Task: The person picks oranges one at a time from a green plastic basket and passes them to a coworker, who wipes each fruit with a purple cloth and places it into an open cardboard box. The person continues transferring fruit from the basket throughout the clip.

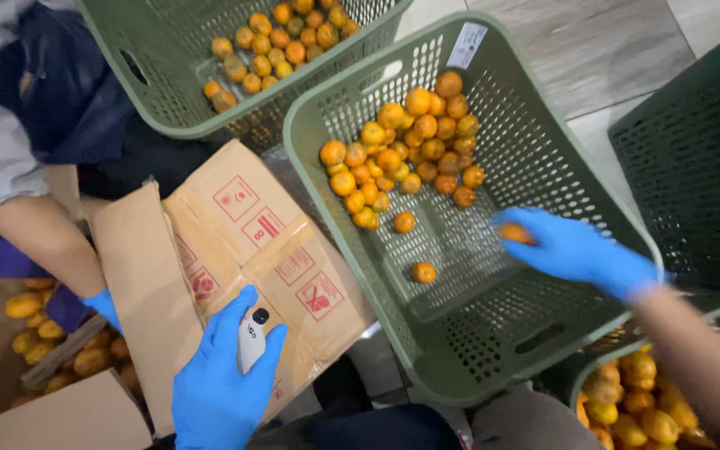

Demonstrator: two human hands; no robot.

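Head view: right hand (577, 248) in a blue rubbery glove reaches into the middle crate (493, 333), a green plastic one w/ perforated walls & floor; fingers curl loosely round a small orange fruit (514, 233), blurred, just above the crate floor. More round orange fruits, some w/ greenish patches, sit in a pile (410, 154) at the crate's far side; two lie apart nearer the hand. Left hand (222, 379), also blue-gloved, fingers wrapped shut round a small white device (252, 337) w/ a dark round button, held over a brown cardboard flap (243, 242) w/ red square marks. Box (60, 417) at lower left holds yellowish fruits. Another person's blue-gloved hand (103, 304) & bare forearm reach into it. Second green crate (168, 92) at top, w/ fruits too.
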